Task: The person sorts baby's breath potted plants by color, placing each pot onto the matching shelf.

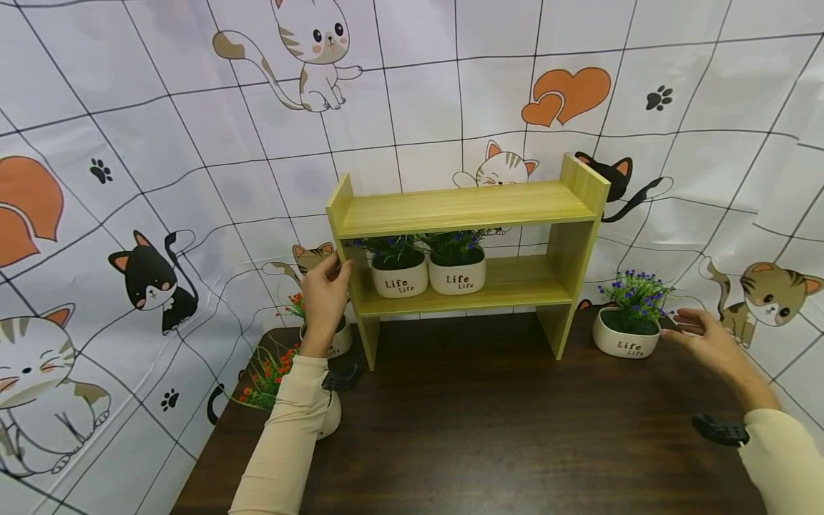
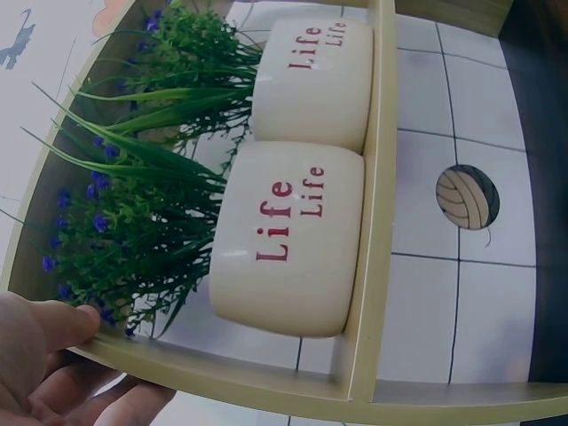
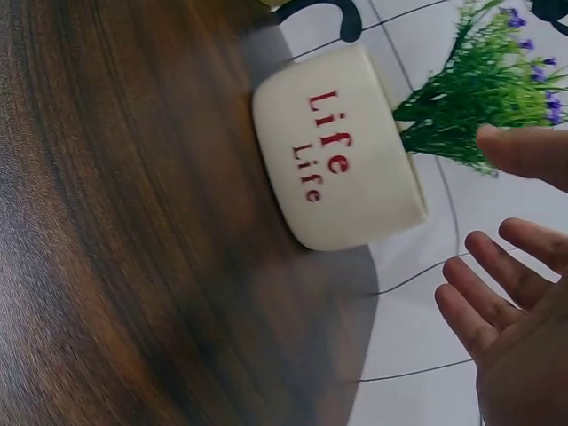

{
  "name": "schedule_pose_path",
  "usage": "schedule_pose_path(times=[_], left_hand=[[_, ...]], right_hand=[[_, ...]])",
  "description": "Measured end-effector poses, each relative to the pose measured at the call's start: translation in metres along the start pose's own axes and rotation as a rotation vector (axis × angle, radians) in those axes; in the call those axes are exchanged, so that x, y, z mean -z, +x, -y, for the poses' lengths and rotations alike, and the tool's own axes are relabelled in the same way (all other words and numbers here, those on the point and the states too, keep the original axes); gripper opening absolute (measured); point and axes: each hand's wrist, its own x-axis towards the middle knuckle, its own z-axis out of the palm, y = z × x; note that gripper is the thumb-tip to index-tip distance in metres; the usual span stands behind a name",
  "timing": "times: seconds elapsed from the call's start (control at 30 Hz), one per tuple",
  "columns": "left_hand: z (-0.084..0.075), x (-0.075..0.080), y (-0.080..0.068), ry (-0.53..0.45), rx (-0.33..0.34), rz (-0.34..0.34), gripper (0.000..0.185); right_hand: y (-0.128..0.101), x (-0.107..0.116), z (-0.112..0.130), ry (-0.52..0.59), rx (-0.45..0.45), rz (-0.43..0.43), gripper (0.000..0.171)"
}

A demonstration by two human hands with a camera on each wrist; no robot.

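A light wooden shelf (image 1: 463, 211) stands on the dark table, with two white potted plants (image 1: 400, 277) (image 2: 293, 240) side by side on its lower board. My left hand (image 1: 325, 297) pinches the shelf's left side panel, thumb on the inner face and fingers behind it in the left wrist view. To the right of the shelf, a white pot (image 1: 626, 336) marked "Life" holds purple-blue flowers. Beside that pot is my right hand (image 1: 711, 342), its fingers spread and apart from the pot in the right wrist view (image 3: 524, 319).
Two white pots with red-orange flowers stand left of the shelf, one pot (image 1: 341, 340) near its side and another plant (image 1: 267, 383) partly hidden behind my left sleeve. A cat-patterned wall covering (image 1: 425, 107) rises behind the dark wooden table (image 1: 489, 429).
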Motion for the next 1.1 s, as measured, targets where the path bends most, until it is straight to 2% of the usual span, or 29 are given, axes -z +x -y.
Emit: schedule_pose_path(times=[0.23,0.37,0.57,0.73,0.87,0.97,1.1], left_hand=[[0.0,0.0,0.0,-0.007,0.002,0.01,0.025],[0.0,0.0,-0.001,-0.013,-0.001,0.014,0.025],[0.0,0.0,0.001,0.004,-0.002,0.009,0.025],[0.001,0.0,0.001,0.001,-0.004,0.01,0.025],[0.002,0.001,0.001,-0.007,-0.014,0.005,0.025],[0.003,0.001,0.001,-0.009,-0.025,0.007,0.026],[0.004,0.001,0.001,-0.012,-0.024,0.013,0.025]], right_hand=[[0.006,-0.013,-0.001,0.042,-0.075,0.122,0.1],[0.009,-0.021,-0.001,0.093,-0.071,0.166,0.106],[0.018,-0.034,-0.007,0.129,-0.014,0.172,0.106],[0.021,-0.042,-0.009,0.138,-0.076,0.183,0.115],[0.022,-0.048,-0.008,0.139,-0.095,0.146,0.118],[0.021,-0.051,-0.007,0.114,-0.089,0.102,0.118],[0.02,-0.054,-0.007,0.057,-0.122,0.082,0.125]])
